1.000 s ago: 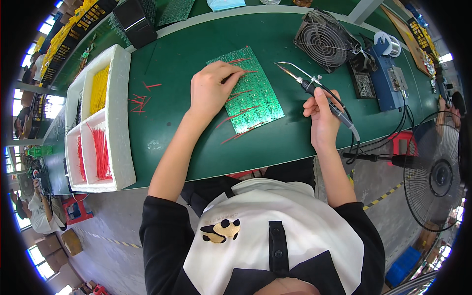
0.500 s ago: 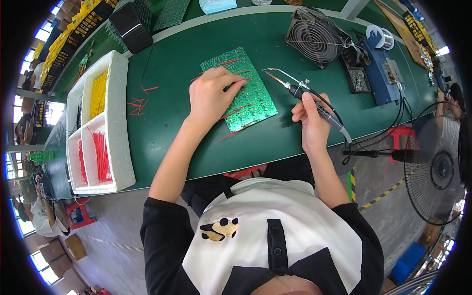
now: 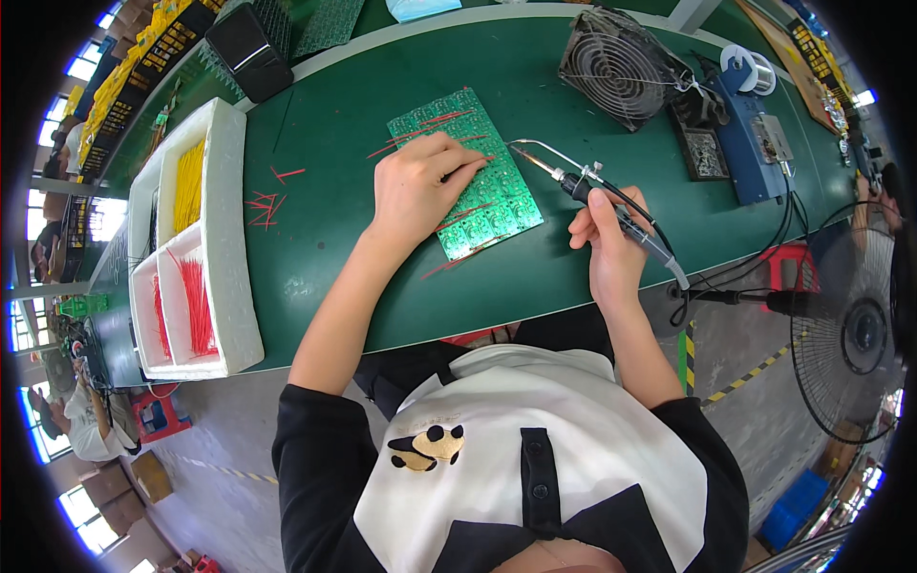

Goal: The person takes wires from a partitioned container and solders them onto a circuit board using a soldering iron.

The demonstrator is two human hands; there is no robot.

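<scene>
A green circuit board panel (image 3: 506,205) lies at a slant on the green workbench, with several red wires (image 3: 446,118) across it. My left hand (image 3: 417,186) rests over the panel's left part, thumb and forefinger pinched on a thin red wire near its middle; the palm hides part of the board. In my right hand (image 3: 616,248), off the panel's right edge, is a soldering iron (image 3: 577,184) with a curved metal tube clamped alongside. Its tip points up and left, just beyond the board's right edge and apart from my left fingertips.
A white foam tray (image 3: 239,286) at left holds yellow wires (image 3: 190,186) and red wires. Loose red wires (image 3: 266,206) lie beside it. At back right stand a square fan (image 3: 616,72), a blue soldering station (image 3: 745,134) and a solder spool (image 3: 749,71). A floor fan (image 3: 860,334) is at right.
My left fingertips have shifted slightly right and toward me on the panel. The soldering iron's tip is a little lower and closer to them.
</scene>
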